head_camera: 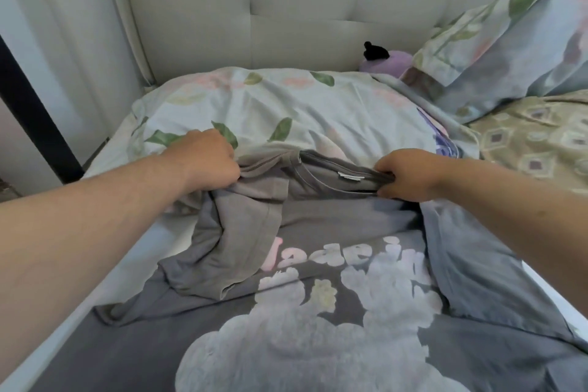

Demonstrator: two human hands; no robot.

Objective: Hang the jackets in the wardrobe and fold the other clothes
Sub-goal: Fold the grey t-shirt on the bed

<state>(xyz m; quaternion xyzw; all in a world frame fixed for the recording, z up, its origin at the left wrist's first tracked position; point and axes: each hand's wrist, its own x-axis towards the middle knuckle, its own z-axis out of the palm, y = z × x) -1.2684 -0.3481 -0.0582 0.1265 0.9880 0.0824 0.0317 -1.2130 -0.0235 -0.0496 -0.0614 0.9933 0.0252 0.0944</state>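
Gripping a grey T-shirt point(318, 223) at its top edge with 2 hands, arms reaching forward over a bed point(105, 162). Clenching the left hand point(206, 159) around bunched fabric at the shoulder, fingers curling tight into the cloth. Pinching the collar point(321, 165) with the right hand point(410, 175), fingers curling over it and thumb pressing from below, just right of the white neck label point(350, 176). Lying spread across the bed, print side up, neck end touching a floral pillow point(286, 105). Folding 1 sleeve point(222, 251) inward over the chest, partly covering the pale lettering. Leaning a 2nd floral pillow point(509, 48) against the padded headboard point(286, 9) at right. Sitting between the 2 pillows, by the headboard: a purple plush toy point(391, 62). Lying well to the right, a patterned beige cover point(534, 143).
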